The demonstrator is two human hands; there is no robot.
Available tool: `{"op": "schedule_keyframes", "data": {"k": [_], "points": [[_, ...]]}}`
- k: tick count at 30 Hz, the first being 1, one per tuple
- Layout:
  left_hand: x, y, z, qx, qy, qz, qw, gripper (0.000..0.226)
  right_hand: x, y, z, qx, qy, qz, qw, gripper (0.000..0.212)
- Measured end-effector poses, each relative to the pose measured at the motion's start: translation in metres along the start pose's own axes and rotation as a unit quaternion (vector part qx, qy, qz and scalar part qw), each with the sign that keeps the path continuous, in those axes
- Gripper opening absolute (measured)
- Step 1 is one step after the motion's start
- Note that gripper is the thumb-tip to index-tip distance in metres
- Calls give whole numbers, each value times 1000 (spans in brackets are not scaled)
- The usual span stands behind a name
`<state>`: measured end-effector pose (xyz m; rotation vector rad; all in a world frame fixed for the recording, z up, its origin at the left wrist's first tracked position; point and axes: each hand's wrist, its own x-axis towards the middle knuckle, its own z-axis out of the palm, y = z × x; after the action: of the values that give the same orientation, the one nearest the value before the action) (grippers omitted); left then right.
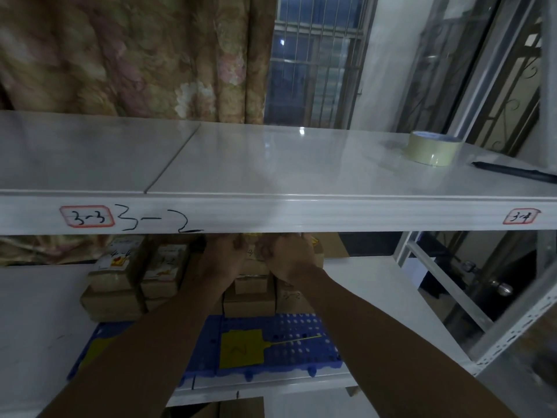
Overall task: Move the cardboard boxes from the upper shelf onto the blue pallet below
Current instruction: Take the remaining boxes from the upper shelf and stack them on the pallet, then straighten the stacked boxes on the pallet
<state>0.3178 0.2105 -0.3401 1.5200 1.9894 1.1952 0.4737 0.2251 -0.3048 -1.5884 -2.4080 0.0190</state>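
Several rectangular, matte brown cardboard boxes (249, 300) stand stacked at the rear of the perforated blue pallet (301, 342). Above the pallet, left hand (224, 257) and right hand (289, 259) meet, forearms extended. The fingers are apparently curled, but blur hides any grip.

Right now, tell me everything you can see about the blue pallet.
The blue pallet looks like moulded plastic, its top perforated with rows of round holes. It lies flat on the lower white shelf. A yellow sheet with a handwritten mark lies on its front middle, and another yellow patch lies toward its left. Cardboard boxes are stacked on its rear part. Both forearms reach across above it, hiding parts.
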Motion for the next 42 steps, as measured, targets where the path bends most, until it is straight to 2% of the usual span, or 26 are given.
{"op": "schedule_keyframes", "data": {"k": [3, 5, 7, 10, 14, 18, 20, 23, 27, 31, 35, 37, 40, 42], "points": [[-10, -2, -19, 88, -3, 50, 995, 31, -6, -9, -6, 21, -2, -23, 999, 37], [-20, -3, -36, 177, 5, 68, 982, 45, -8, -16, -7, 18, -18, -40, 999, 42], [-33, -6, -55, 237, 14, 61, 969, 62, -10, -25, -5, -9, -40, -61, 997, 47], [-53, -21, -85, 255, 19, 33, 966, 70, -17, -47, -4, -35, -51, -90, 994, 57], [-88, -41, -144, 324, 25, -14, 946, 84, -30, -97, -5, 23, -67, -141, 987, 61], [-137, -55, -224, 382, 44, -36, 922, 66, -52, -170, -15, 6, -13, -225, 974, 54], [-162, -65, -267, 393, 65, -50, 916, 67, -66, -211, -24, 24, 0, -258, 966, 53], [-198, -82, -332, 411, 93, -84, 903, 69, -87, -279, -33, 49, 5, -296, 954, 67], [-247, -103, -410, 418, 126, -113, 892, 70, -117, -364, -43, 57, -18, -318, 946, 64], [-288, -118, -473, 422, 150, -122, 886, 62, -143, -433, -52, 51, 25, -333, 941, 83], [-294, -153, -509, 427, 122, -130, 886, 74, -160, -467, -56, 53, 60, -330, 941, 64], [-298, -148, -511, 404, 119, -125, 898, 68, -160, -471, -59, 60, 66, -312, 946, 50], [-286, -149, -498, 366, 153, -68, 915, 52, -153, -461, -58, 82, 57, -263, 960, 58], [-265, -156, -488, 367, 139, -47, 919, 66, -143, -450, -55, 110, 37, -215, 970, 65]]}}
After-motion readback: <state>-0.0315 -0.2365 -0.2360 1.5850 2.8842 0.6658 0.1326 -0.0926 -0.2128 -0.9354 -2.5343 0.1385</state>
